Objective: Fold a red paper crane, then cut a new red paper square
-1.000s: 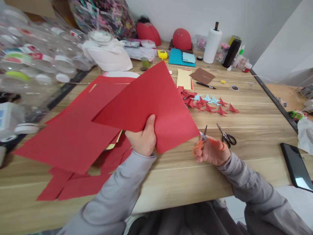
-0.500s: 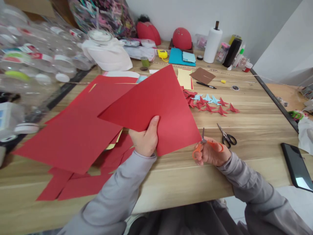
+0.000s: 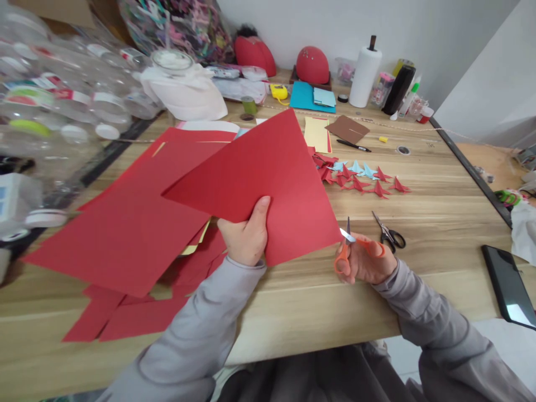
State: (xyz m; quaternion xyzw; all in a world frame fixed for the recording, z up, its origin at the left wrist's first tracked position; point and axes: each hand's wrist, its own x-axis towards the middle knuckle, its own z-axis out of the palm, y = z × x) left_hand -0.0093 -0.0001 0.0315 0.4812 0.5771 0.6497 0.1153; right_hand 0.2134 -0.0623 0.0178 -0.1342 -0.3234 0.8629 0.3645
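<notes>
My left hand [image 3: 247, 234] grips a sheet of red paper [image 3: 268, 178] by its lower edge, thumb on top and the other fingers hidden beneath. The sheet is held tilted above the table. In my right hand [image 3: 371, 262] is a pair of orange-handled scissors [image 3: 347, 245], fingers at the handles and the blades spread apart. The blade tips are close beside the sheet's lower right corner. Under and left of the held sheet lie larger red sheets [image 3: 125, 223] and several cut red pieces [image 3: 142, 321].
Black-handled scissors [image 3: 391, 234] lie right of my right hand. Folded red and light-blue paper shapes [image 3: 360, 176] spread behind the sheet. A phone [image 3: 508, 285] rests at the right edge. Plastic bottles [image 3: 75, 106] crowd the left; a pen [image 3: 354, 146] and brown paper [image 3: 347, 129] lie farther back.
The red sheet has shifted slightly left with my left hand. The orange scissors have moved a little right, and their blades are now spread wider.
</notes>
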